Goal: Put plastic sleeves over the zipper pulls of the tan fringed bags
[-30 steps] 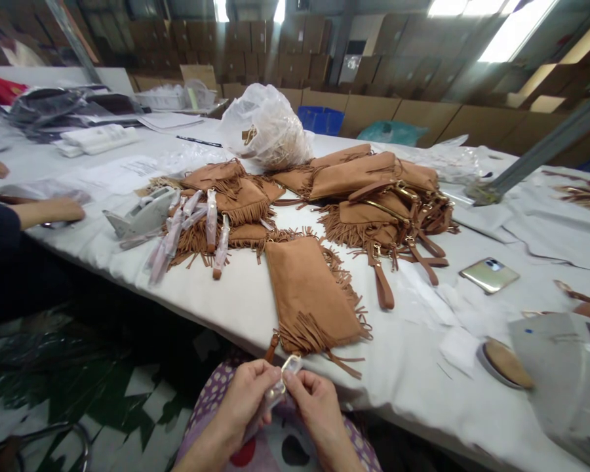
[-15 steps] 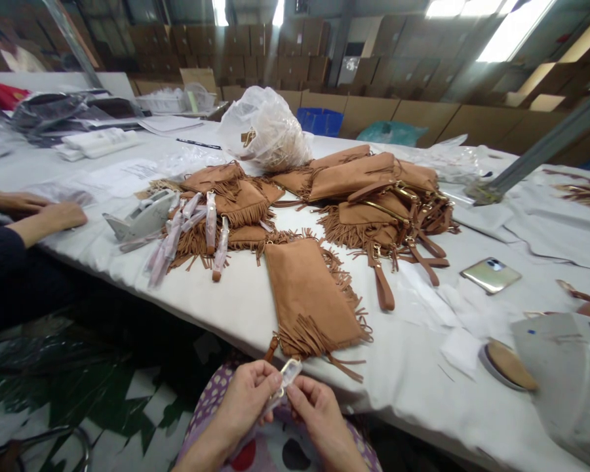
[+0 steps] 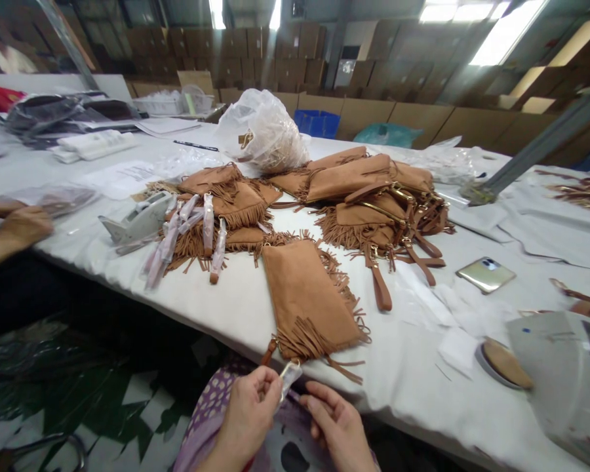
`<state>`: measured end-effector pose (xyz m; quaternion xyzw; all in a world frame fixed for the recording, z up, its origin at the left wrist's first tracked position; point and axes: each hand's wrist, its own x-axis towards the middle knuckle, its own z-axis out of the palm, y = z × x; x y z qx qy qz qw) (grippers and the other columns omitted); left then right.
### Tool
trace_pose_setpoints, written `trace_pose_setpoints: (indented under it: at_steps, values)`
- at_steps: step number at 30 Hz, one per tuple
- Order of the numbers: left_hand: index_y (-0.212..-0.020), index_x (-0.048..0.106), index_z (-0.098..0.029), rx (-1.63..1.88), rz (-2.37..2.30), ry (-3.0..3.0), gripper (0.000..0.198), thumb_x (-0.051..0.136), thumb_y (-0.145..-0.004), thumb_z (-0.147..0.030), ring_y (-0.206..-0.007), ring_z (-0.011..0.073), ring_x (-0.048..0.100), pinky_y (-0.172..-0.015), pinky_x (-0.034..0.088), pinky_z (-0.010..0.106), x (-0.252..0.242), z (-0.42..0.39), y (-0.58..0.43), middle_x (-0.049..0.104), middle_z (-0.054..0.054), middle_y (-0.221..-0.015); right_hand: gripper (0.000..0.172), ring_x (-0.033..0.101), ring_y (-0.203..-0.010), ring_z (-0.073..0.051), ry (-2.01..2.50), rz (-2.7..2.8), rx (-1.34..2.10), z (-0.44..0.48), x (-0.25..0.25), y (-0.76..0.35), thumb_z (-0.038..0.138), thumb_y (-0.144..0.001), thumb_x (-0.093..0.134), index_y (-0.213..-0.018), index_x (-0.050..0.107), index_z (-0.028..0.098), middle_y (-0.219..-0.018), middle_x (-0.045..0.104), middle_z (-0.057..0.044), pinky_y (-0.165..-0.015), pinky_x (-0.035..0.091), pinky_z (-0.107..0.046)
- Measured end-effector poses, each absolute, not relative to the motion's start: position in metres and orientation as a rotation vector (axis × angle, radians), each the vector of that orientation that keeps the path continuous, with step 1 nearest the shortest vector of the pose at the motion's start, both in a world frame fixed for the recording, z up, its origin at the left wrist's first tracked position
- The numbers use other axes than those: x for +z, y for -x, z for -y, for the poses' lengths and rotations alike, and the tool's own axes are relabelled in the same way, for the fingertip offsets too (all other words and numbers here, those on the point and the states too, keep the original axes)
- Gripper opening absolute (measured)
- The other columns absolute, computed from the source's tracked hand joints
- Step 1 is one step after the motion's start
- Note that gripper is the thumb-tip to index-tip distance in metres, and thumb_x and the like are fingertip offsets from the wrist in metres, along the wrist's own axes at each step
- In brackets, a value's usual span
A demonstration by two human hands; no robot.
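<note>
Left hand (image 3: 252,405) pinches a clasp (image 3: 286,372) in clear wrap (image 3: 292,377) by the pouch (image 3: 305,288); my right hand (image 3: 338,419) half-curled, can't tell if holding anything. Slick wrap could slip my pinch.

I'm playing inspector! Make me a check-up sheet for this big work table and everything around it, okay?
Surface: white-covered table, cover wrinkled along the near edge.
Job's things: fringed brown pouch lying near the edge; plastic-wrapped metal clasp beside its near end.
Clutter: more brown pouches heaped behind; stuffed plastic bag, phone and tape dispenser around them.
Hands: left hand pinches the wrapped clasp; right hand is close by, but whether it grips anything is unclear.
Cables: nothing seen.
Surroundings: stacked cardboard boxes behind; a co-worker's hand at the left.
</note>
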<state>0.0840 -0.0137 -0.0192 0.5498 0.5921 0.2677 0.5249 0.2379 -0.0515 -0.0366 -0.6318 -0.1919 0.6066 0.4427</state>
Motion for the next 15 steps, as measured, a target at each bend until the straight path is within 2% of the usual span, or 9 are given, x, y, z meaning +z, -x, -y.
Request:
trace_pose_setpoints:
  at_steps: [3,7,10,12,15]
  values:
    - [-0.072,0.062,-0.02,0.669,-1.443,-1.5,0.022,0.048,-0.086,-0.03,-0.055,0.0146,0.055,-0.053,0.034,0.023,-0.021,0.017,-0.086,0.06,0.0,-0.058,0.056,0.045,-0.039,-0.004,1.451,0.44,1.578,0.053,-0.029,-0.232,0.041,-0.062,0.078,-0.107,0.06,0.012,-0.072,0.071,-0.007,-0.037,0.026,-0.015]
    - [-0.07,0.062,-0.021,0.679,-1.433,-1.53,0.018,0.053,-0.083,-0.029,-0.06,0.0178,0.06,-0.056,0.034,0.025,-0.02,0.017,-0.088,0.066,0.003,-0.064,0.061,0.039,-0.036,-0.003,1.262,0.429,1.682,0.047,-0.028,-0.213,0.043,-0.063,0.078,-0.111,0.059,0.012,-0.05,0.056,0.005,-0.036,0.023,-0.012]
    - [-0.072,0.057,-0.022,0.678,-1.412,-1.475,0.017,0.052,-0.084,-0.032,-0.054,0.0169,0.058,-0.052,0.034,0.024,-0.02,0.016,-0.088,0.064,0.001,-0.059,0.064,0.035,-0.034,-0.002,1.232,0.414,1.643,0.043,-0.033,-0.205,0.047,-0.061,0.079,-0.11,0.057,0.012,-0.049,0.054,0.005,-0.034,0.019,-0.013]
    - [-0.081,0.05,-0.023,0.689,-1.427,-1.402,0.014,0.05,-0.086,-0.036,-0.046,0.0149,0.054,-0.046,0.033,0.022,-0.021,0.016,-0.088,0.059,-0.003,-0.052,0.065,0.035,-0.033,-0.002,1.233,0.417,1.62,0.042,-0.034,-0.203,0.047,-0.062,0.079,-0.111,0.056,0.012,-0.05,0.056,0.004,-0.034,0.017,-0.013]
    - [-0.096,0.038,-0.024,0.694,-1.407,-1.254,0.024,0.048,-0.087,-0.044,-0.035,0.0117,0.045,-0.037,0.03,0.02,-0.022,0.014,-0.088,0.053,-0.008,-0.049,0.068,0.036,-0.033,-0.003,1.197,0.388,1.62,0.041,-0.032,-0.203,0.045,-0.063,0.08,-0.116,0.051,0.014,-0.051,0.057,0.005,-0.034,0.015,-0.012]
